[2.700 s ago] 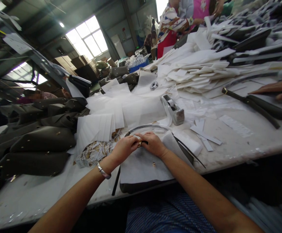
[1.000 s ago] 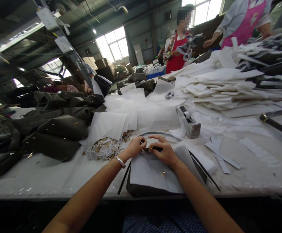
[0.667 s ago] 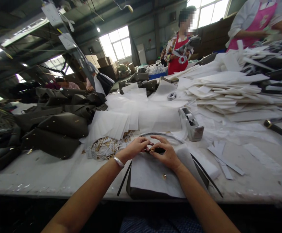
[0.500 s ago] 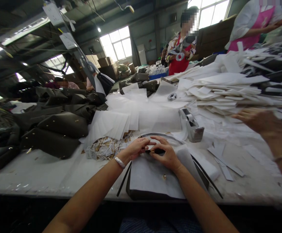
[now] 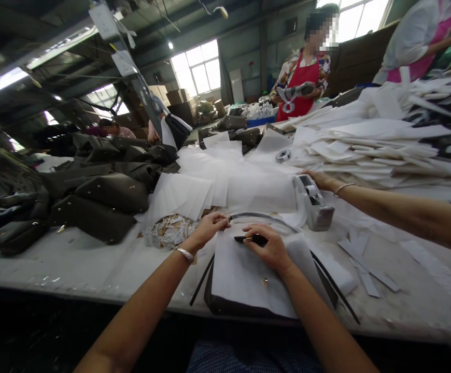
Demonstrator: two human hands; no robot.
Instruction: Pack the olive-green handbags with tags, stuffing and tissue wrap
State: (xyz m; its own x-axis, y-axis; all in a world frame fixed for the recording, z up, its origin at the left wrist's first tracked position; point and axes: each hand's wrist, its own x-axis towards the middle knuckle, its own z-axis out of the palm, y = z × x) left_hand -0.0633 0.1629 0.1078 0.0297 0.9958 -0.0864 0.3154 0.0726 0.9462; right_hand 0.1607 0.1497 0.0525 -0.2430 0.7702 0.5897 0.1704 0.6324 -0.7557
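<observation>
A dark bag (image 5: 225, 305) lies in front of me under a white paper sheet (image 5: 233, 277), with a small gold-coloured fitting (image 5: 265, 281) showing on it. Its pale, wrapped handle (image 5: 266, 216) arches at the far side. My left hand (image 5: 212, 226) is closed in a pinch at the handle's left end; whatever sits between the fingertips is too small to name. Over the paper, my right hand (image 5: 269, 247) grips a black pointed thing with gold-coloured bands (image 5: 240, 239), its tip facing left. The hands are apart.
Another person's hand (image 5: 319, 180) reaches in from the right beside the tape dispenser (image 5: 319, 212). Dark bags (image 5: 109, 199) are heaped left, near tangled strings (image 5: 171, 230). White sheets (image 5: 260, 189) lie ahead; paper strips (image 5: 365, 264) and a white stack (image 5: 373, 150) are right.
My hands have separated, the left moving slightly left and up, the right keeping the black pointed thing. The other person's hand has reached left to the tape dispenser. The view has shifted a little.
</observation>
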